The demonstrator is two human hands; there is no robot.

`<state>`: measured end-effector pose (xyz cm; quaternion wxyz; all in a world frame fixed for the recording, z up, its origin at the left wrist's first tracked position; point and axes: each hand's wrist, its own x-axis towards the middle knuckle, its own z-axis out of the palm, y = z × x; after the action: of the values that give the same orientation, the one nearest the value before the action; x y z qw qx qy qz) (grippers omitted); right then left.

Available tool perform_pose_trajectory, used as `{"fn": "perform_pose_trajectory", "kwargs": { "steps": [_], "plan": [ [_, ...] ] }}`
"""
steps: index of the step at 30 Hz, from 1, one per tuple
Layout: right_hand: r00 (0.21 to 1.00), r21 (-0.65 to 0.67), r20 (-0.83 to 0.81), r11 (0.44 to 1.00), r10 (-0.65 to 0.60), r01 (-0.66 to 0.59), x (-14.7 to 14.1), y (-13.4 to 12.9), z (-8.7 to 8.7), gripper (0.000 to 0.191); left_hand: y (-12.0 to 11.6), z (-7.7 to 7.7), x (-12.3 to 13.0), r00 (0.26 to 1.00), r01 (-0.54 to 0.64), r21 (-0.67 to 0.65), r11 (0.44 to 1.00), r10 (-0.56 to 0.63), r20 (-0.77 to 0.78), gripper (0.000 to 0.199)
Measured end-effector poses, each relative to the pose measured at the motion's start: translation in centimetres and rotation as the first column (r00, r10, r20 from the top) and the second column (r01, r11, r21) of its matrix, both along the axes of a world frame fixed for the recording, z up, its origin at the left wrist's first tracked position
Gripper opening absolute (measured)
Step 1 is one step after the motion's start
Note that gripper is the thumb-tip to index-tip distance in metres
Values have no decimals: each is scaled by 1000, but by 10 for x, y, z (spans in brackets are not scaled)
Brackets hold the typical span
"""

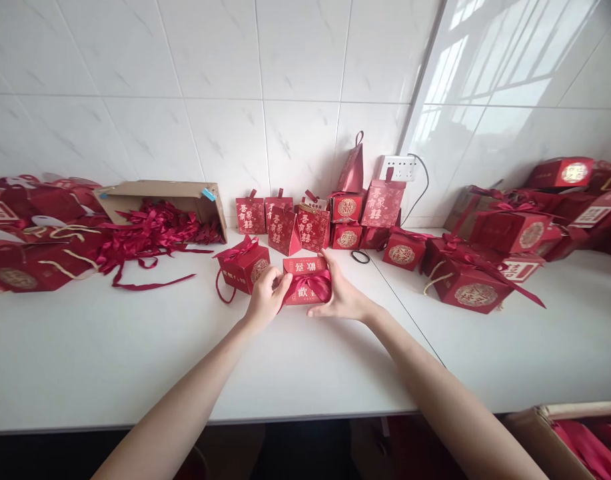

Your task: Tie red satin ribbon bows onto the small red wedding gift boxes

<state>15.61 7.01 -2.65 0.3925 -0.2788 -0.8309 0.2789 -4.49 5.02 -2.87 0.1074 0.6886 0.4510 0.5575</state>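
Working over a red gift box (304,265) on the worktop (305,367), nearer than the cardboard carton (160,189) and off to its right. Gripping the box's right end with the right hand (345,293), thumb on the near side, fingers round the far side. Pinching at the left side of the ribbon bow (318,287) with the left hand (271,293), pretty surely on ribbon, hard to tell exactly which bit. Looks nearly there tbh, bow already knotted across the top, maybe just some tidying left. Seemingly done too: a bowed box (245,268) just right of the carton, plus more bowed boxes (472,293) well to the carton's right. Plenty of loose ribbons (145,230) spilling from the carton though, so probably lots more to tie
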Motion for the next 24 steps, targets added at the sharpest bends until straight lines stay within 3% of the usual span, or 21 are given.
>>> {"fn": "perform_pose_trajectory", "kwargs": {
  "steps": [5,11,14,18,21,24],
  "plan": [
    [994,126,101,992,-38,25,-1,1,-2,118,-2,12,-3,996,-28,-134,991,39,85,33],
    [995,138,92,990,-33,20,-2,2,-5,119,-7,21,-5,967,-85,-98,992,106,232,34],
    [998,136,67,991,-6,-3,-1,3,-7,117,-6,17,-3,973,-9,-117,993,36,227,34],
    [998,122,60,992,12,-19,-2,1,-6,117,-6,10,2,977,169,-282,944,-122,176,68],
    [998,25,4,998,59,-59,-4,-2,-3,118,-8,10,4,942,291,-371,882,-197,271,70],
    [975,-211,-198,968,96,-138,-3,-5,1,101,-9,11,3,928,325,-377,868,-216,303,66]
  ]
}}
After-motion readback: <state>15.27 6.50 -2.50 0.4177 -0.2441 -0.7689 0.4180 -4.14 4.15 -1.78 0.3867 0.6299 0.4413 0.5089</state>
